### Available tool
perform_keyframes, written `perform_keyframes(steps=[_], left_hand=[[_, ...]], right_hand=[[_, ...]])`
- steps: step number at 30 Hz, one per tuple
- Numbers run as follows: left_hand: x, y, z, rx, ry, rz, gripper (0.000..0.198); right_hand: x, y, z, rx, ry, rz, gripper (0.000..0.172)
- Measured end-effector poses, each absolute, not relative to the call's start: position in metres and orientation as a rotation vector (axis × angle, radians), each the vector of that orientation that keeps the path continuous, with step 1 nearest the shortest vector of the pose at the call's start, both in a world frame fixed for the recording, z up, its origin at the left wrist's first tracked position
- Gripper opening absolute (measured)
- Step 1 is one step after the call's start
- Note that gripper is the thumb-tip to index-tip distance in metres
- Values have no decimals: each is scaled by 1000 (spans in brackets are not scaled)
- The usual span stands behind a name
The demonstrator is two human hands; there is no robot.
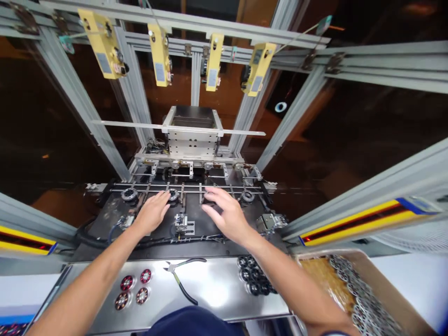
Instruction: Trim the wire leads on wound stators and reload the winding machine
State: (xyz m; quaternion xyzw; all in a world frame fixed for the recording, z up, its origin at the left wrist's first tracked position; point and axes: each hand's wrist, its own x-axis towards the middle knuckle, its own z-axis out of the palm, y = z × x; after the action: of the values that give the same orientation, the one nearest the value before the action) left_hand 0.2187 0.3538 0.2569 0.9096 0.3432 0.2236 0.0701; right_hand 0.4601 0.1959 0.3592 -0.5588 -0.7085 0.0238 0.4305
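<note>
My left hand reaches over the black machine bed, its fingers stretched out and its tips at the edge of a round slotted motor core on a station. I cannot tell whether they press on it. My right hand is open at the neighbouring station, thumb and fingers apart around a dark round part that they mostly hide. Similar round cores stand on the far left station and the far right station. A small metal clamp block sits between my hands.
Side cutters lie open on the steel tray. Red-wound cores are left of them, stacked black cores right. A carton holds metal rings. Yellow light-curtain bars flank the bed; yellow units hang above.
</note>
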Motion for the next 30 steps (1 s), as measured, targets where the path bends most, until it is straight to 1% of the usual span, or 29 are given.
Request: perform_keyframes(steps=[3, 7, 10, 12, 15, 17, 20, 22, 24, 26, 28, 30], left_hand=[[240, 378, 240, 2770, 975, 535, 50], [245, 383, 225, 2789, 963, 482, 54], [246, 385, 227, 2815, 926, 472, 56], [248, 387, 236, 2823, 898, 472, 59], [253, 382, 264, 2804, 895, 555, 68], [251, 365, 287, 2762, 936, 708, 73], [239, 315, 311, 2646, 1026, 939, 70], [226, 272, 308, 2544, 1056, 988, 68], [214, 230, 290, 2312, 1010, 928, 66], [207, 195, 265, 2071, 1007, 736, 63], [206, 167, 246, 1755, 1025, 560, 66], [209, 147, 240, 1404, 1006, 446, 71]], right_hand=[[486, 106, 311, -1542, -1591, -54, 23], [493, -3, 219, -1845, -1395, -175, 25], [479, -44, 164, -1986, -1359, -244, 34], [472, -48, 144, -2072, -1339, -282, 35], [468, -39, 137, -2171, -1303, -265, 29], [465, -32, 139, -2171, -1320, -209, 26], [456, -24, 140, -2111, -1411, -84, 26], [448, -15, 139, -2055, -1474, 12, 28], [442, -2, 138, -1988, -1520, 103, 28], [435, 14, 146, -1894, -1545, 190, 27], [424, 32, 164, -1777, -1563, 270, 27], [408, 48, 194, -1613, -1551, 352, 28]])
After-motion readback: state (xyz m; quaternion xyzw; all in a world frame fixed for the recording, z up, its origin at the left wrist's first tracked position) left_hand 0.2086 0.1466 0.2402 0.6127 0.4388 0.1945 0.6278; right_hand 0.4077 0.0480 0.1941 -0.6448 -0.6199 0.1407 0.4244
